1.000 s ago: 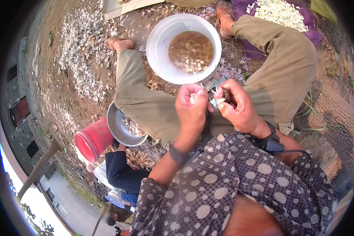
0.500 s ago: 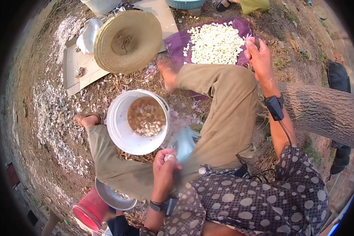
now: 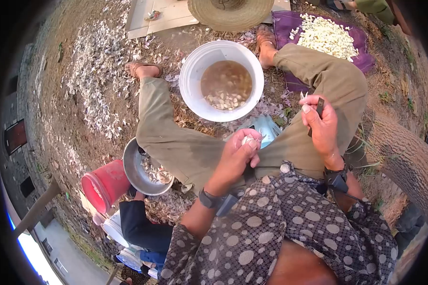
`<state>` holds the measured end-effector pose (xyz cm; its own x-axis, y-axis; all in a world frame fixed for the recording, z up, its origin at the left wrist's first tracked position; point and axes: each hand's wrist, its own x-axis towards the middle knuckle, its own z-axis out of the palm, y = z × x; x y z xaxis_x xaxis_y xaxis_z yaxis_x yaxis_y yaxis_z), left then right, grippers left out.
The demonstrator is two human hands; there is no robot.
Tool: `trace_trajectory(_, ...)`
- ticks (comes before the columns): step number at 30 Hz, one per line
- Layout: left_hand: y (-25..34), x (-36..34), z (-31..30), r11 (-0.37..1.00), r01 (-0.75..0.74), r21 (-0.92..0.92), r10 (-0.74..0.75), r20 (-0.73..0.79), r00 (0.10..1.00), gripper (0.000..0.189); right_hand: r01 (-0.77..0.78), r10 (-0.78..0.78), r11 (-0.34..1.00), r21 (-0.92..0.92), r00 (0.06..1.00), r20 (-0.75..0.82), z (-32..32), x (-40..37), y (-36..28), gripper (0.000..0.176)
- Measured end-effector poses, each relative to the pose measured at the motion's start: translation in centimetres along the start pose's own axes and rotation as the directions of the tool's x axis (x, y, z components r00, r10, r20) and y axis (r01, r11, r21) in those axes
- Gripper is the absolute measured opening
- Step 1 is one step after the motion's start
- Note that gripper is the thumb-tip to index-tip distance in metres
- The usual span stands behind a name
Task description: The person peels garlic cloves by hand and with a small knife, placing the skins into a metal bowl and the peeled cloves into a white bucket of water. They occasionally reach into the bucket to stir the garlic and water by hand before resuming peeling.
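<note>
My left hand [image 3: 242,149] is closed around a pale garlic clove [image 3: 247,139] above my lap. Over my bent leg, my right hand [image 3: 320,124] grips a small dark knife [image 3: 319,110] and pinches a thin whitish scrap of peel [image 3: 303,96] at the fingertips. Between my legs and beyond my left hand stands a white bucket [image 3: 189,90] holding brownish water, with cloves at the bottom. Peeled cloves [image 3: 325,37] lie heaped on a purple cloth [image 3: 281,29] at the upper right.
A metal bowl [image 3: 133,167] with cloves and a red bucket [image 3: 110,183] sit at lower left, near a co-worker's dark sleeve [image 3: 145,225]. A straw hat [image 3: 230,16] rests on cardboard [image 3: 169,19]. A log [image 3: 404,152] lies at right. Peel scraps [image 3: 97,80] litter the ground.
The view has turned toward the left and down. My right hand has come back from the heap on the purple cloth, nearer my left hand, which still holds its clove.
</note>
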<state>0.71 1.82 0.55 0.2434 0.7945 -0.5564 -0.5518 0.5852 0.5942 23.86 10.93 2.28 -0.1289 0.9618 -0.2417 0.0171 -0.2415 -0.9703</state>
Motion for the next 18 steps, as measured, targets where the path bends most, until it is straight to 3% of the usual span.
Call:
trace_trajectory(6, -0.6, -1.1, -0.9, 0.979, -0.16, -0.13, 0.136, -0.176, 0.975, 0.015, -0.059, 0.067, 0.998, -0.036, 0.964, 0.258, 5.8, -3.9, 0.4, 0.01)
trace_trajectory(9, -1.2, -1.2, -2.3, 0.949, -0.244, -0.201, 0.224, -0.118, 0.967, 0.021, -0.057, 0.074, 0.996, -0.065, 0.955, 0.286, 7.6, -5.1, 0.5, 0.01)
trace_trajectory(11, -2.3, -0.6, -2.9, 0.902, -0.337, -0.271, 0.34, -0.038, 0.94, 0.024, -0.012, 0.026, 0.999, -0.051, 0.96, 0.278, 8.5, -5.4, 0.5, 0.01)
trace_trajectory(14, -1.7, -1.0, -1.8, 0.803, -0.348, -0.484, 0.353, -0.083, 0.932, 0.028, 0.035, -0.014, 0.996, -0.079, 0.968, 0.249, 8.9, -5.6, 0.7, 0.012)
trace_trajectory(15, -1.6, -0.9, -2.0, 0.762, -0.346, -0.547, 0.399, -0.024, 0.917, 0.029, 0.086, -0.051, 0.988, -0.129, 0.966, 0.252, 9.1, -5.7, 0.6, 0.014)
trace_trajectory(18, -1.8, -0.7, -1.4, 0.716, -0.416, -0.56, 0.405, -0.152, 0.901, 0.031, 0.216, -0.138, 0.943, -0.254, 0.946, 0.292, 9.9, -5.7, 0.0, 0.022)
